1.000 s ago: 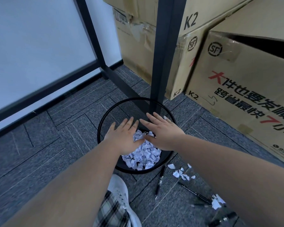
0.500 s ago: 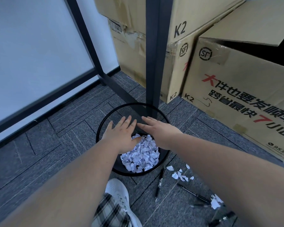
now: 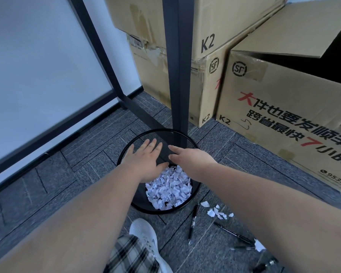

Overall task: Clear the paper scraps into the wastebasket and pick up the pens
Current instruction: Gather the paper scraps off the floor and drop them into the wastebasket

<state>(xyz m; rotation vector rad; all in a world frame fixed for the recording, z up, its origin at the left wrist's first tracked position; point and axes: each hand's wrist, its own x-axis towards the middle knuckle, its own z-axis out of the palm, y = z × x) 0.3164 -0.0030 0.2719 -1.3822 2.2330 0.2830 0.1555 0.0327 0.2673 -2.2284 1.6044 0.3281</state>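
Note:
A black mesh wastebasket (image 3: 195,191) stands on the carpet, holding a heap of white paper scraps (image 3: 168,190). My left hand (image 3: 146,161) and my right hand (image 3: 190,156) hover flat over its far half, fingers spread, palms down, holding nothing. A few loose scraps (image 3: 217,211) lie on the floor just right of the basket, and another scrap (image 3: 259,246) lies further right. Black pens lie nearby: one (image 3: 193,223) beside the basket, one (image 3: 233,233) slanting to the right, and a third (image 3: 242,248) partly hidden under my right forearm.
A dark metal post (image 3: 177,66) rises right behind the basket. Big cardboard boxes (image 3: 280,119) stand at the back right, a framed white panel (image 3: 37,66) on the left. My white shoe (image 3: 146,235) and plaid trouser leg sit just below the basket.
Both hands have drifted toward the basket's far rim, baring more of the scrap heap. The view has tipped upward a little.

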